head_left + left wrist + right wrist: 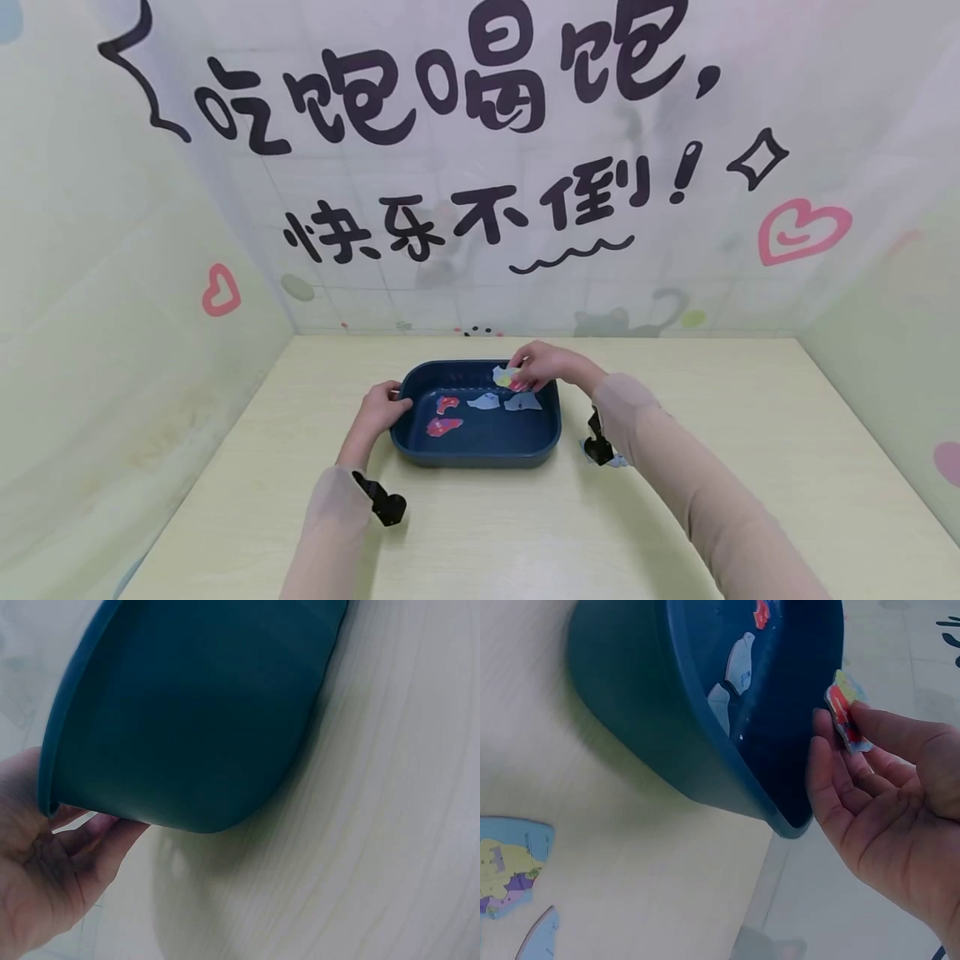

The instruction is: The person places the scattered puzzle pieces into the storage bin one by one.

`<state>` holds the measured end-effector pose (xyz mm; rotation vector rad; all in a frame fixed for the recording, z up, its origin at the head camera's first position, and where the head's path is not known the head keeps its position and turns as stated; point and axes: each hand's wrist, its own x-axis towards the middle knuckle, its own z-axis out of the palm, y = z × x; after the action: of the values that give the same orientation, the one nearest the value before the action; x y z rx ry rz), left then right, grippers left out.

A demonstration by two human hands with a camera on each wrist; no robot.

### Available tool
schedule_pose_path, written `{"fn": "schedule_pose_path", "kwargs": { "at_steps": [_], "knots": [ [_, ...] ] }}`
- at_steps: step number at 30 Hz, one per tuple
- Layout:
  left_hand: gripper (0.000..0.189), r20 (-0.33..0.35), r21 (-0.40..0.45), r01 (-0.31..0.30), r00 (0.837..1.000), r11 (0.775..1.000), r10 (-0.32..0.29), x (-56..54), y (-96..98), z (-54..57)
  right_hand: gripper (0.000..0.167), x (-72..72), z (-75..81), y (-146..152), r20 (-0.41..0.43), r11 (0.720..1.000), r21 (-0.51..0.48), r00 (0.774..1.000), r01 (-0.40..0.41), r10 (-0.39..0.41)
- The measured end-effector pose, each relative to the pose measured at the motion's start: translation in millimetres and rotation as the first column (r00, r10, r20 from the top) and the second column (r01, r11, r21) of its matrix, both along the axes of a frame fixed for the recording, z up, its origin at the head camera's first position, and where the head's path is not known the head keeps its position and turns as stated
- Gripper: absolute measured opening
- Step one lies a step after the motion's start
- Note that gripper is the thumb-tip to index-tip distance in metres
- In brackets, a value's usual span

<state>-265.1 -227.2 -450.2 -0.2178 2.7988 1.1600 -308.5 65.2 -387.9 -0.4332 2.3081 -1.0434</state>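
Note:
A dark blue plastic basin (472, 460) stands on the table. On its left side my left hand (381, 408) grips the rim, thumb over the edge and fingers against the outer wall in the left wrist view. My right hand (546, 364) pinches a map puzzle piece (841, 712), coloured yellow, red and pale blue, between thumb and fingers above the basin's far right corner. Inside the basin lie a small red piece (447, 404), a red-purple piece (443, 427) and two pale blue pieces (483, 402), flat and apart from the held one.
Under my right forearm, more puzzle pieces lie on the light wood table (480, 533) to the right of the basin. The right wrist view shows a yellow, purple and blue piece (510, 862) and a pale blue one (541, 937). A printed curtain (450, 292) hangs behind the table.

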Motion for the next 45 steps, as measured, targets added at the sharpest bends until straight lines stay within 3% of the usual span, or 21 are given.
{"fn": "schedule_pose_path", "kwargs": {
  "at_steps": [15, 20, 25, 27, 31, 33, 37, 38, 39, 44, 45],
  "knots": [
    [0.040, -0.001, 0.014, -0.003, 1.000, 1.000, 0.003, -2.1, 1.5, -0.4, 0.025, 6.8, -15.6, -34.7, 0.047, 0.987, 0.140, 0.996, -0.081, 0.075],
    [0.039, -0.004, 0.020, 0.000, 1.000, 1.000, 0.000, -2.6, 2.8, -0.7, 0.024, 4.6, -24.7, -43.1, 0.111, 0.982, 0.155, 0.989, -0.110, 0.093],
    [0.039, -0.006, 0.014, -0.002, 1.000, 1.000, 0.002, -2.2, 3.2, 0.6, 0.023, 7.5, -24.8, -47.9, 0.128, 0.975, 0.174, 0.985, -0.141, 0.119],
    [0.040, -0.005, 0.013, -0.004, 1.000, 1.000, 0.004, -2.0, 3.3, 1.6, 0.029, 17.0, -13.9, -49.6, 0.142, 0.973, 0.185, 0.984, -0.136, 0.110],
    [0.040, 0.002, 0.011, -0.005, 1.000, 1.000, 0.005, -1.8, 3.0, 1.7, 0.032, 21.8, -12.1, -52.4, 0.167, 0.974, 0.184, 0.981, -0.129, 0.098],
    [0.040, 0.004, 0.013, -0.006, 1.000, 1.000, 0.006, -1.9, 2.6, 1.0, 0.033, 17.8, -17.5, -53.8, 0.182, 0.973, 0.194, 0.979, -0.123, 0.087],
    [0.040, 0.005, 0.017, -0.009, 1.000, 1.000, 0.009, -1.7, 1.6, -0.4, 0.035, 9.7, -32.2, -55.5, 0.110, 0.960, 0.233, 0.985, -0.156, 0.133],
    [0.040, 0.006, 0.016, -0.009, 1.000, 1.000, 0.009, -1.6, 1.4, -0.7, 0.034, -0.5, -45.3, -55.1, 0.111, 0.959, 0.216, 0.980, -0.183, 0.163],
    [0.041, 0.006, 0.015, -0.009, 1.000, 1.000, 0.009, -1.5, 1.2, -0.9, 0.033, -3.6, -49.0, -55.7, 0.111, 0.956, 0.219, 0.979, -0.193, 0.172],
    [0.041, 0.009, 0.013, -0.013, 1.000, 1.000, 0.013, -0.9, 0.0, -2.0, 0.026, -10.4, -51.8, -56.9, 0.141, 0.950, 0.241, 0.975, -0.201, 0.171],
    [0.041, 0.009, 0.016, -0.015, 1.000, 1.000, 0.015, -0.8, -0.3, -2.3, 0.026, -1.1, -38.7, -57.4, 0.127, 0.947, 0.269, 0.981, -0.177, 0.147]
  ]
}}
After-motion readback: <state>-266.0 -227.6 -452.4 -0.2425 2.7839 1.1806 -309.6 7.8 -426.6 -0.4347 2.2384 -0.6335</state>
